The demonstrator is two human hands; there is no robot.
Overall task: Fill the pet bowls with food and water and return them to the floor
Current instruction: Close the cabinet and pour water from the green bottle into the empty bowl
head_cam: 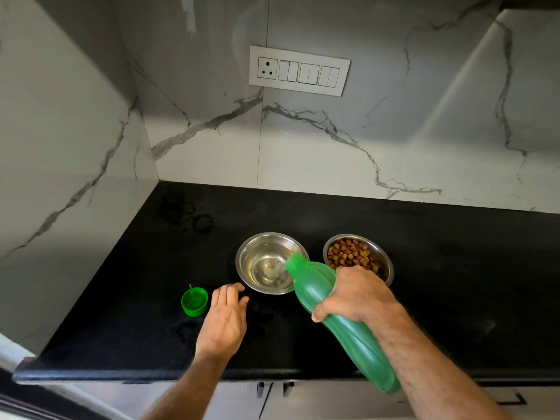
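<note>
1. My right hand (pixel 356 294), lower right of centre in the frame, grips the green bottle (pixel 339 322) round its upper body, fingers and thumb wrapped about it.
2. The bottle is tilted down toward the upper left, its open mouth over the near right rim of the water bowl (pixel 270 262); its base points to the lower right of the frame, out past the worktop's front edge.
3. My left hand (pixel 225 318) lies lower centre, palm down on the worktop (pixel 454 283), fingers loosely extended and holding nothing. Its fingertips sit just short of the water bowl; I cannot tell whether they touch it.
4. The water bowl, a steel one at the centre of the frame, stands on the worktop and holds clear water, rippled near the bottle's mouth.
5. The food bowl (pixel 357 257), also steel, stands just right of it, heaped with brown kibble; my right hand covers its near rim.
6. The green cap (pixel 194 301) rests open side up on the worktop, just left of my left hand.
7. The worktop is black and glossy, with faint wet rings toward its upper left corner.
8. Behind it rise white marble walls; a switch panel (pixel 299 70) sits in the upper centre.
</note>
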